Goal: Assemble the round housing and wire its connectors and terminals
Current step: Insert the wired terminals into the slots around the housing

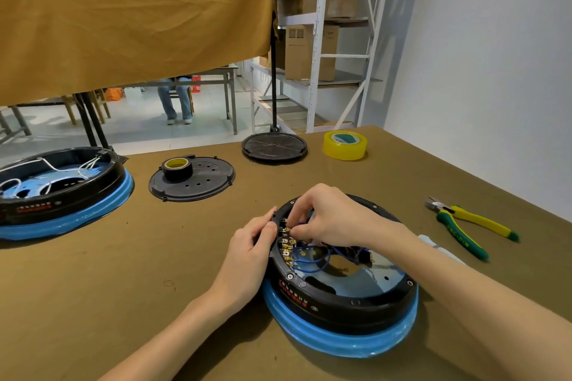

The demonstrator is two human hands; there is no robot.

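Head view, close, forward-down over table

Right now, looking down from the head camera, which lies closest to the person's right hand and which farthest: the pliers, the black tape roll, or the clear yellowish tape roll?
From the right hand:
1. Black tape roll, to the left on a black round cover; the pliers, to the right on the table, are too close to call against it.
2. Clear yellowish tape roll, at the table's far edge, looks farthest in depth.

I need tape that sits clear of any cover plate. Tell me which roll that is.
The clear yellowish tape roll with the green core, lying directly on the table at the far right. The black tape roll rests on a round black cover plate.
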